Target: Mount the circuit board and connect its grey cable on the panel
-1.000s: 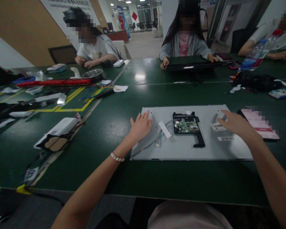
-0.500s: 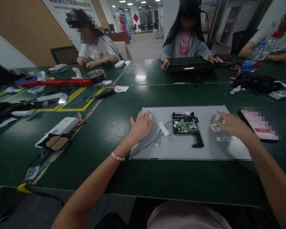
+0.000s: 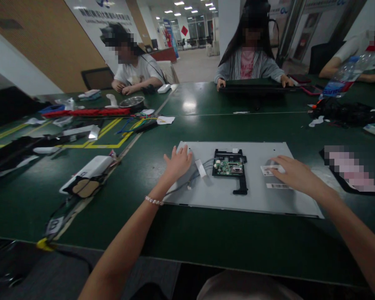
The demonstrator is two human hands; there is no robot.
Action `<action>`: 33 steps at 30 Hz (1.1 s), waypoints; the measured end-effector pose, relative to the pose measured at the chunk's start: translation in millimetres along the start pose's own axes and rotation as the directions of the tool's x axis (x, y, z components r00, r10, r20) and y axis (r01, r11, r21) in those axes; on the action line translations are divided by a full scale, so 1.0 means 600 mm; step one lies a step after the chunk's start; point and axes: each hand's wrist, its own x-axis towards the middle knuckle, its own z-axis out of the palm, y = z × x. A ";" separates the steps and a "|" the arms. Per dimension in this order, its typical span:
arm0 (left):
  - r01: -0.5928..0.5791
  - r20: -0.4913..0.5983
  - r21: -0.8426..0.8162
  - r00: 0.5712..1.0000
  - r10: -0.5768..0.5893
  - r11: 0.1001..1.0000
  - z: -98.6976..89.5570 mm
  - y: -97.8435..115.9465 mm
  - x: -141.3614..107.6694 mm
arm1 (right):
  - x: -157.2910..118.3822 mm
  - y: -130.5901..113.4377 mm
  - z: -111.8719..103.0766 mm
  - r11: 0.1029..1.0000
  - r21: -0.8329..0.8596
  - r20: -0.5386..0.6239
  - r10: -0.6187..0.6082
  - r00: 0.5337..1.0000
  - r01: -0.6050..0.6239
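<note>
Green tabletop (image 3: 156, 137) across most of the frame, with co-workers (image 3: 139, 75) seated along the top. Grey panel (image 3: 256, 187) lying flat, just right of and below center, with a circuit board (image 3: 228, 167) and black bracket (image 3: 243, 183) on it. Left hand (image 3: 178, 163) at the panel's upper-left corner, fingers spread apart. Right hand (image 3: 295, 173) over the panel's right part, partly hiding a white label (image 3: 265, 171), thumb and fingers apart; cannot tell whether touching.

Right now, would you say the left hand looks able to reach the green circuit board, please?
Probably yes: the left hand is open at the edge of the panel, with only a white strip and cables between it and the circuit board.
</note>
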 end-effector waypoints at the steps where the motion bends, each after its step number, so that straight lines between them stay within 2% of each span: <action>1: 0.026 0.002 -0.014 1.000 -0.026 1.000 -0.002 -0.009 0.005 | -0.001 -0.009 0.001 1.000 0.004 0.022 -0.009 1.000 0.009; 3: 0.076 0.010 -0.046 0.997 -0.076 0.996 -0.005 -0.030 0.017 | -0.002 -0.028 0.002 0.999 0.019 0.064 -0.037 0.997 0.036; 6: 0.140 0.005 -0.103 0.990 -0.140 0.985 -0.008 -0.057 0.032 | -0.007 -0.053 0.003 0.991 0.066 0.069 -0.124 0.990 0.119; 9: 0.194 -0.073 -0.134 0.976 -0.205 0.972 -0.009 -0.071 0.041 | -0.012 -0.070 0.005 0.971 0.125 0.065 -0.214 0.975 0.205; 12: 0.191 -0.165 -0.119 0.964 -0.209 0.974 -0.011 -0.066 0.041 | -0.019 -0.080 0.007 0.949 0.175 0.085 -0.281 0.956 0.264; 17: 0.131 -0.191 -0.039 0.972 -0.136 0.991 -0.014 -0.029 0.020 | -0.024 -0.101 0.010 0.910 0.173 0.165 -0.404 0.900 0.377; 20: 0.076 -0.185 0.012 0.980 -0.072 0.997 -0.016 -0.002 0.004 | -0.022 -0.115 0.017 0.915 0.108 0.187 -0.402 0.896 0.388; 24: -0.058 -0.186 0.041 0.980 0.065 0.997 -0.015 0.026 -0.018 | -0.017 -0.130 0.027 0.921 0.063 0.186 -0.390 0.902 0.385; 33: -0.247 -0.169 0.082 0.951 0.258 0.965 0.001 0.061 -0.052 | 0.006 -0.181 0.042 0.893 0.071 0.175 -0.451 0.875 0.445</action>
